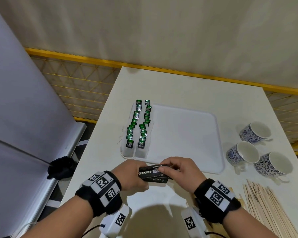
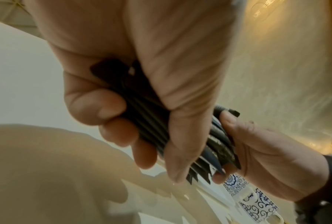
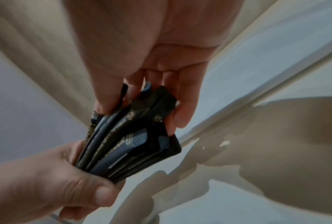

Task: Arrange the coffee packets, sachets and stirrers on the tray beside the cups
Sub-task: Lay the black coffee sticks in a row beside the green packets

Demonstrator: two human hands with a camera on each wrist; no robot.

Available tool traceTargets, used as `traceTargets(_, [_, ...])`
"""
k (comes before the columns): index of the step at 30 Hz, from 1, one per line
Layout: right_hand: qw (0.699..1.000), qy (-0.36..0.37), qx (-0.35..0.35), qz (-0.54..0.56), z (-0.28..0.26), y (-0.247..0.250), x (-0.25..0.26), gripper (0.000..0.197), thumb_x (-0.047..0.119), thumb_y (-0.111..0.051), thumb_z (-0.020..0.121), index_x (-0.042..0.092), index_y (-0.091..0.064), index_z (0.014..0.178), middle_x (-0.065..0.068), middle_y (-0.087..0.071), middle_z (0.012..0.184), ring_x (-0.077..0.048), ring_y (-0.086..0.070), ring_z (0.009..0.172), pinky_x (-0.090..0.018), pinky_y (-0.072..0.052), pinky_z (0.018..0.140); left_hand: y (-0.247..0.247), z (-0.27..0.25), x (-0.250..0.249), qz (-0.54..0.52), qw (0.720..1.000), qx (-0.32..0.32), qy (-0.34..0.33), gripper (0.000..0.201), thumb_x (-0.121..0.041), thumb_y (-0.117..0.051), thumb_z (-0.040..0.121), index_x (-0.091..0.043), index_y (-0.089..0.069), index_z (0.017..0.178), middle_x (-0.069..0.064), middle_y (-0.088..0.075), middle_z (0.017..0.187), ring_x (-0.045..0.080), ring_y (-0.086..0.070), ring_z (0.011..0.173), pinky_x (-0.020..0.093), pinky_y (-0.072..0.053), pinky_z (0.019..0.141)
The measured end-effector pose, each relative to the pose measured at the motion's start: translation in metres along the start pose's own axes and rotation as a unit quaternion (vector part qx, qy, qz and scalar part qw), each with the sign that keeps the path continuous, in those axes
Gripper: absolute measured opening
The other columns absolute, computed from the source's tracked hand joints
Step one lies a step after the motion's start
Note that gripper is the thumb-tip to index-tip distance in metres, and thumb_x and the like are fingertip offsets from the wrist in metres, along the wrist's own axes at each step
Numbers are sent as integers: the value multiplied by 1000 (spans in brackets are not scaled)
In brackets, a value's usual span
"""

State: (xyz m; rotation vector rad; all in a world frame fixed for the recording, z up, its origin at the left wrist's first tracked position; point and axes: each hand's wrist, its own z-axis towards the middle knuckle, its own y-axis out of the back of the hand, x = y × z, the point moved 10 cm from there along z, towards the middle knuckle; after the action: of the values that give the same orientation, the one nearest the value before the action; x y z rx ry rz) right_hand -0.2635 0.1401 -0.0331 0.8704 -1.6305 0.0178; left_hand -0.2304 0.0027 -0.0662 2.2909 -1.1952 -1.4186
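A stack of black coffee packets (image 1: 152, 175) is held just above the table in front of the white tray (image 1: 187, 134). My left hand (image 1: 131, 176) grips the stack's left end, fingers curled under it. My right hand (image 1: 177, 169) pinches the right end of the top packets. The left wrist view shows the packets (image 2: 151, 121) edge-on between thumb and fingers. In the right wrist view the packets (image 3: 126, 136) fan out. Two rows of green tea sachets (image 1: 138, 124) lie along the tray's left side. Wooden stirrers (image 1: 267, 208) lie in a pile at the right.
Three blue-and-white cups (image 1: 255, 148) stand on the white table (image 1: 187, 86) right of the tray. A yellow rail (image 1: 144, 66) runs behind the table. A grey panel (image 1: 24, 109) stands at the left, with a black clamp (image 1: 61, 167) by the table's left edge.
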Motion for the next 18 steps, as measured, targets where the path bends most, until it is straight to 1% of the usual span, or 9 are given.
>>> traceTargets(3, [999, 7, -9, 37, -3, 1, 1, 14, 28, -65, 88, 40, -73, 91, 12, -73, 87, -8, -67, 84, -30, -54, 83, 1, -1, -3, -7, 1000, 0, -11, 23, -28, -76, 67, -29, -63, 86, -5, -70, 88, 11, -66, 84, 31, -54, 81])
traceTargets(6, [997, -8, -39, 64, -4, 5, -3, 12, 30, -64, 89, 36, -74, 89, 10, -73, 86, -11, -66, 80, -34, -54, 81, 0, 0, -5, -22, 1000, 6, -14, 25, -26, -77, 67, -27, -65, 89, -4, -71, 90, 11, -67, 85, 29, -53, 81])
traceTargets(8, [993, -24, -56, 97, -4, 6, -6, 13, 30, -63, 90, 32, -74, 84, 9, -72, 78, -9, -64, 72, -31, -53, 74, -1, 0, -6, -33, 999, 11, -15, 27, -25, -77, 65, -26, -67, 91, -5, -72, 89, 11, -68, 84, 27, -53, 80])
traceTargets(10, [986, -40, -69, 144, -5, 7, -6, 18, 25, -62, 91, 26, -74, 78, 10, -68, 68, -6, -59, 64, -24, -47, 67, 0, 1, -5, -33, 999, 13, -10, 26, -25, -76, 65, -22, -66, 89, -4, -71, 83, 12, -66, 78, 27, -52, 78])
traceTargets(12, [978, -50, -80, 185, -7, 9, -6, 23, 20, -60, 92, 22, -73, 73, 12, -63, 61, -4, -56, 59, -18, -45, 60, 2, 1, -3, -35, 999, 13, -3, 25, -26, -75, 65, -16, -65, 86, -5, -65, 75, 11, -61, 69, 26, -50, 71])
traceTargets(13, [974, -55, -89, 200, -7, 12, -6, 22, 19, -60, 92, 21, -73, 73, 12, -63, 61, -4, -57, 58, -16, -45, 58, 2, 1, -3, -37, 999, 13, -1, 26, -26, -75, 66, -14, -64, 86, -6, -63, 72, 10, -57, 66, 25, -47, 68])
traceTargets(15, [966, -62, -111, 223, -6, 18, -8, 19, 16, -62, 90, 23, -76, 80, 10, -71, 71, -5, -62, 64, -19, -49, 61, 2, 0, -1, -40, 999, 16, 1, 27, -28, -73, 69, -13, -64, 89, -7, -60, 72, 9, -55, 66, 22, -45, 67])
traceTargets(17, [961, -60, -133, 236, -4, 25, -10, 21, 12, -64, 88, 26, -77, 81, 8, -75, 82, -5, -65, 72, -21, -53, 68, 0, -2, -3, -41, 999, 32, -5, 25, -29, -70, 74, -18, -64, 95, -8, -62, 77, 9, -58, 72, 23, -46, 73])
traceTargets(18, [960, -59, -140, 237, -4, 27, -9, 21, 9, -64, 88, 25, -76, 80, 8, -75, 84, -5, -65, 72, -20, -53, 70, -2, -3, -4, -43, 998, 42, -10, 24, -29, -69, 75, -20, -63, 97, -9, -63, 80, 11, -60, 77, 24, -47, 77])
